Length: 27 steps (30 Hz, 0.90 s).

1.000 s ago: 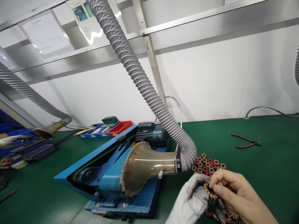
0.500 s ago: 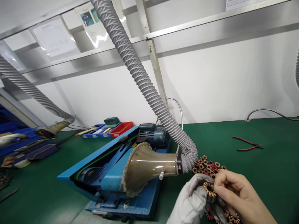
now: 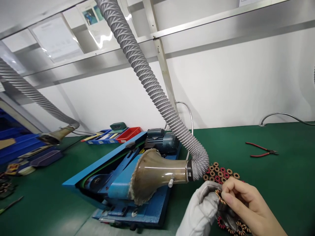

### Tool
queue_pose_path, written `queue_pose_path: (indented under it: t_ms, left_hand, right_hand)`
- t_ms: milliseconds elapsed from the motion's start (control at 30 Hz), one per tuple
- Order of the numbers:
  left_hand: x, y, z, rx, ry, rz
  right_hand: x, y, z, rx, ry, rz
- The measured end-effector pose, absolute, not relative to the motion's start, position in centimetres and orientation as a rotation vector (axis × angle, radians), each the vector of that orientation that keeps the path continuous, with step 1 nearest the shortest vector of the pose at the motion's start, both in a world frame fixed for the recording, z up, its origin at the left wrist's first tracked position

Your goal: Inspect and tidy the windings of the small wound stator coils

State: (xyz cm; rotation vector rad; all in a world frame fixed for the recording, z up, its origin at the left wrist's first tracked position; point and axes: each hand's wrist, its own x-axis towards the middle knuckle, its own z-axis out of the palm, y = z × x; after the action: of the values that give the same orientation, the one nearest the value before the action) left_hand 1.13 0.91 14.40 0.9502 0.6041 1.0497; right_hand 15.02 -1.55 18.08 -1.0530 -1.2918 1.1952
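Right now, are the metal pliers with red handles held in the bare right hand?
No, the red-handled metal pliers lie on the green tabletop, apart from the bare right hand.

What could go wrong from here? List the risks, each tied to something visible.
The right hand is bare, so any rough edge on the ring-shaped part might nick it. The part could also slip from the gloved left hand and get mixed up with the similar rings clustered close by.
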Motion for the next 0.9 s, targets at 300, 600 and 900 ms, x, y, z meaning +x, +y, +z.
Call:
queue_pose_path:
  t_ms: [300, 600, 900]
  left_hand:
    - [1.1, 1.0, 14.2, 0.91, 0.632, 1.071]
    - [0.4, 0.4, 15.0, 0.904, 0.502, 1.0]
    - [1.3, 0.4, 15.2, 0.829, 0.355, 1.157]
  right_hand:
    - [14.1, -1.5, 18.9, -1.084, -1.138, 1.203]
    - [14.0, -1.8, 18.4, -1.102, -1.097, 1.005]
    - [16.8, -1.9, 17.2, -1.343, -1.685, 0.86]
